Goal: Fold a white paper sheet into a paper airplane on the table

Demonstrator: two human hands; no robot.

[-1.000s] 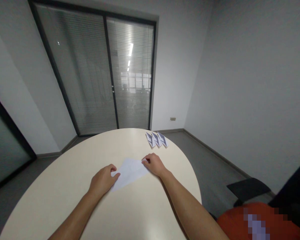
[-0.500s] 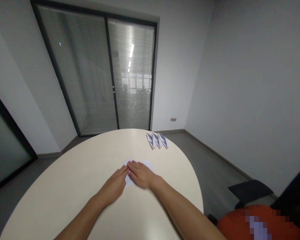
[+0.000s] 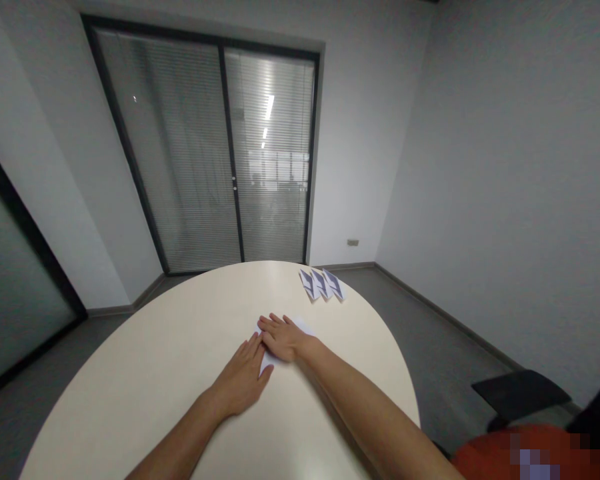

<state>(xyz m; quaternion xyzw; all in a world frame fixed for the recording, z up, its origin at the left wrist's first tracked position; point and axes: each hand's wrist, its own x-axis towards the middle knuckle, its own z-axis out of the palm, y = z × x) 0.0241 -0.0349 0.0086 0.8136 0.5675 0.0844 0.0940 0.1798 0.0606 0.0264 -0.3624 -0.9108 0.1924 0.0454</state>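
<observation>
A small white sheet of paper (image 3: 267, 361) lies flat on the table, mostly covered by my hands. My left hand (image 3: 241, 379) rests along its left edge, fingers stretched out and the thumb apart near the lower edge. Across its upper part lies my right hand (image 3: 281, 337), palm down with spread fingers. The fingertips of both hands meet at the paper's upper left side. Whether the sheet is folded cannot be seen under them. Three folded paper pieces (image 3: 322, 285), white with bluish-grey faces, sit in a row beyond my right hand.
The round cream table (image 3: 170, 360) fills the middle. At lower right stands a chair with an orange seat (image 3: 495, 448) and a black armrest (image 3: 523, 389). Behind the table are glass panels with blinds (image 3: 200, 167) and grey walls.
My right hand has slid slightly up the paper, its fingers more spread. My left thumb has moved out from the fingers. The whole view has shifted a little.
</observation>
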